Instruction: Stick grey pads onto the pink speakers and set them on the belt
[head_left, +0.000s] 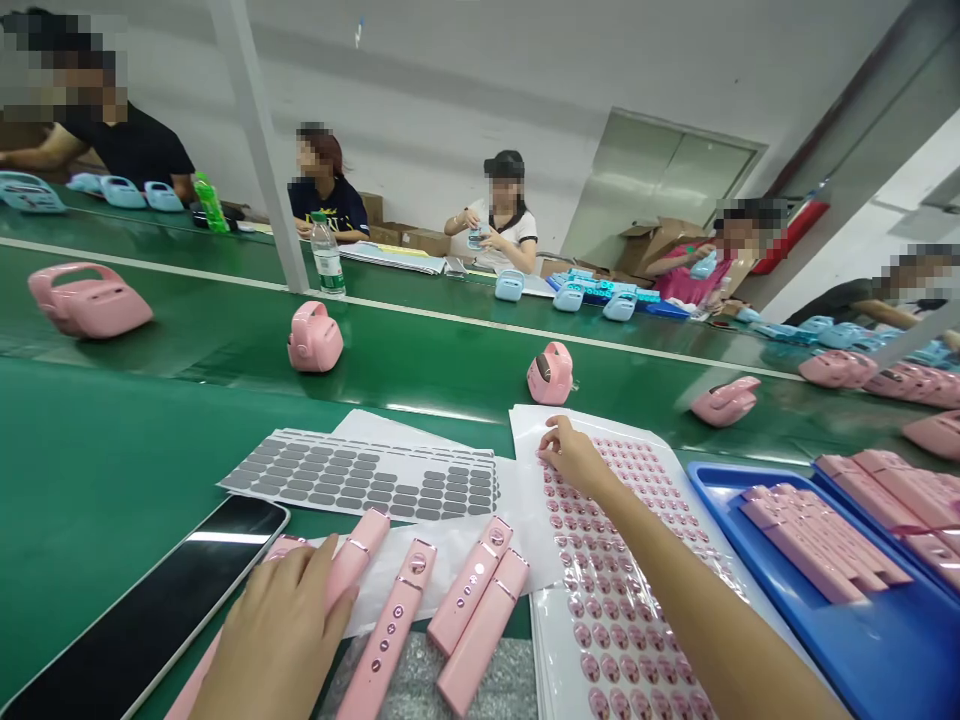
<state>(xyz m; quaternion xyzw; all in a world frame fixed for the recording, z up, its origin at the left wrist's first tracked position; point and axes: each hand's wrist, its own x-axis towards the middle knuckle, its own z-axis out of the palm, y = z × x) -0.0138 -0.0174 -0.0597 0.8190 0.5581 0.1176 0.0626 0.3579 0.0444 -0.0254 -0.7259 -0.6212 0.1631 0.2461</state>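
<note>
My left hand (pixel 274 635) is closed over a slim pink stick-shaped device (pixel 358 550), with part of another pink stick showing beside its fingers. Next to it lie more pink sticks: one with a row of round buttons (pixel 391 630), and a pair (pixel 480 625) side by side on grey wrapping. My right hand (pixel 571 455) reaches to the upper left of a sheet of round pink stickers (pixel 600 560). Its thumb and fingertips are pinched together there; whatever is between them is too small to make out. A sheet of grey oblong stickers (pixel 322 470) lies between the hands, farther back.
A large phone (pixel 157 610) lies at left. Blue trays (pixel 825 640) with pink sticks stand at right. Pink handled devices (pixel 315 338) sit along the green conveyor belt (pixel 420 345). Beyond are a water bottle (pixel 327 255), a post (pixel 262 140) and several seated co-workers.
</note>
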